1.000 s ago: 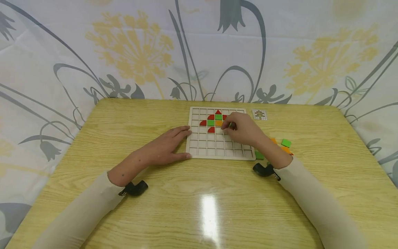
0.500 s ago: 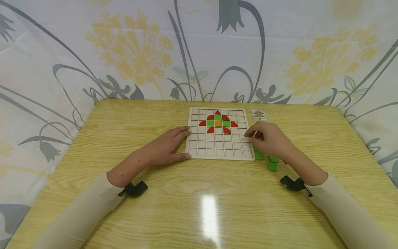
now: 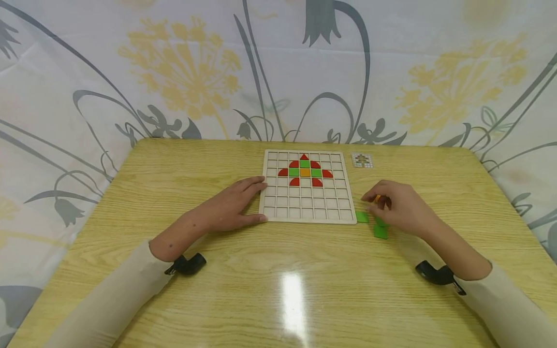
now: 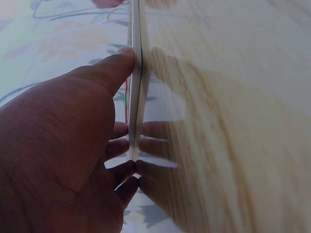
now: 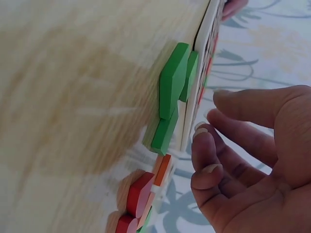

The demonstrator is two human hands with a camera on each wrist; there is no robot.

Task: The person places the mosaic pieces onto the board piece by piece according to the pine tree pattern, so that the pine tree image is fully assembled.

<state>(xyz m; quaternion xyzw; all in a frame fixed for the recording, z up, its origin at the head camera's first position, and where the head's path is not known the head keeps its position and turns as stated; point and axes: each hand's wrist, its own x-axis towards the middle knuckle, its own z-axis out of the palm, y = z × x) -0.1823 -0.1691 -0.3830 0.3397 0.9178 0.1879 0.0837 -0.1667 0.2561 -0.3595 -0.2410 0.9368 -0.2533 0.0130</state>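
Note:
My left hand (image 3: 228, 205) lies flat at the left side of a wooden grid board (image 3: 283, 200), its fingertips and thumb touching the edge. Coloured tiles form a stepped shape in the board's upper middle: a red triangle (image 3: 304, 157) on top, an orange square (image 3: 305, 172), green squares (image 3: 294, 172) and red rounded pieces (image 3: 283, 172). Right of the board, my right hand (image 3: 404, 209) hovers over loose tiles. Its fingers are loosely bent, thumb apart, nothing between them in the right wrist view. Green tiles (image 5: 173, 80) lie below it, partly hidden in the head view.
A small pattern card (image 3: 362, 160) lies beyond the board's right side. Loose red pieces (image 5: 139, 194) and an orange tile (image 5: 163, 170) lie past the green ones. A flower-printed cloth (image 3: 196, 67) hangs behind the table (image 3: 243, 290).
My right hand has moved off the board to the right, over the loose tiles, uncovering the red and green pieces on the board's right side. The left hand stays put.

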